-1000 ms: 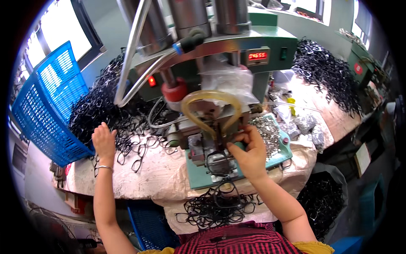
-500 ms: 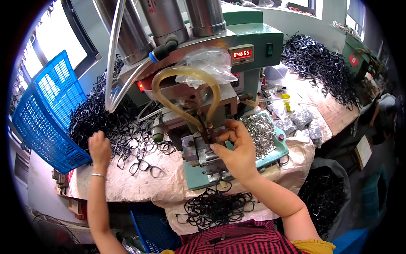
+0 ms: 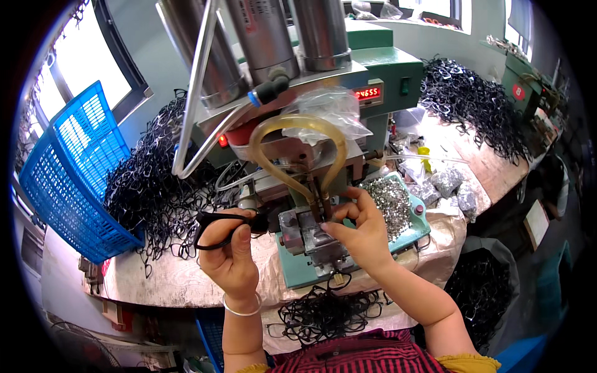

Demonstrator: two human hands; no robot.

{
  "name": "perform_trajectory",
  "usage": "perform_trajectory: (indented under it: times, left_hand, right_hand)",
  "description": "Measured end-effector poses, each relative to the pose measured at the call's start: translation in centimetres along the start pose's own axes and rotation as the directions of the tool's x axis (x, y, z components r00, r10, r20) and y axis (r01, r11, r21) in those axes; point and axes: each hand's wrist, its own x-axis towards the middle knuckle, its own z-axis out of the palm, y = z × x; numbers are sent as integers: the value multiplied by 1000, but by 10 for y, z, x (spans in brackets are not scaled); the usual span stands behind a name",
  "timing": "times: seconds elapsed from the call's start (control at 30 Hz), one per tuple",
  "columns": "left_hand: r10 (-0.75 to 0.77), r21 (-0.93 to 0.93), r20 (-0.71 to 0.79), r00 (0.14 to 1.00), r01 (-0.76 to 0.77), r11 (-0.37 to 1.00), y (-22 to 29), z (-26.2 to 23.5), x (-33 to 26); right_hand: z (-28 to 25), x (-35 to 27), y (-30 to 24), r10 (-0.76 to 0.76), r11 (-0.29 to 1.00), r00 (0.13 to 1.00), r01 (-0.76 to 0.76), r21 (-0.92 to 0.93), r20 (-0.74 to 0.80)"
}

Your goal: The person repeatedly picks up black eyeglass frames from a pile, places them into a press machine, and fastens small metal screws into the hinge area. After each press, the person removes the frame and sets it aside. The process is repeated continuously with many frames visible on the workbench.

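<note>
My left hand point(image 3: 231, 261) grips a black eyeglass frame point(image 3: 200, 219) by its rim, beside the metal fixture point(image 3: 318, 244) of a green press machine point(image 3: 385, 68). The frame's far end reaches toward the fixture. My right hand point(image 3: 364, 231) is at the other side of the fixture, its thumb and fingertips drawn together close under the yellowish looped tube point(image 3: 341, 146). Whatever those fingertips pinch is too small or hidden to make out. Just beyond the right hand lies a pale green tray point(image 3: 420, 225) of small metal parts point(image 3: 388, 205).
A large pile of black frames point(image 3: 155, 168) lies at the left beside a tilted blue basket point(image 3: 68, 174). More frames point(image 3: 329, 311) sit near my lap, and another heap point(image 3: 472, 102) is at the far right. Bagged parts point(image 3: 446, 179) lie beyond the tray. Metal cylinders point(image 3: 261, 37) rise above the fixture.
My left hand has come from the pile at the left to the fixture, now with a black eyeglass frame in it. My right hand stays at the fixture. The whole view has shifted slightly.
</note>
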Motion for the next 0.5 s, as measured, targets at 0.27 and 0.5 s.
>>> perform_trajectory:
  times: [0.27, 0.5]
  left_hand:
    - [96, -81, 234, 968, -79, 994, 13, 5, -23]
    - [275, -17, 554, 786, -320, 947, -8, 22, -52]
  right_hand:
    - [-19, -15, -20, -97, 983, 981, 120, -138, 166]
    - [-114, 11, 40, -373, 789, 882, 139, -598, -287]
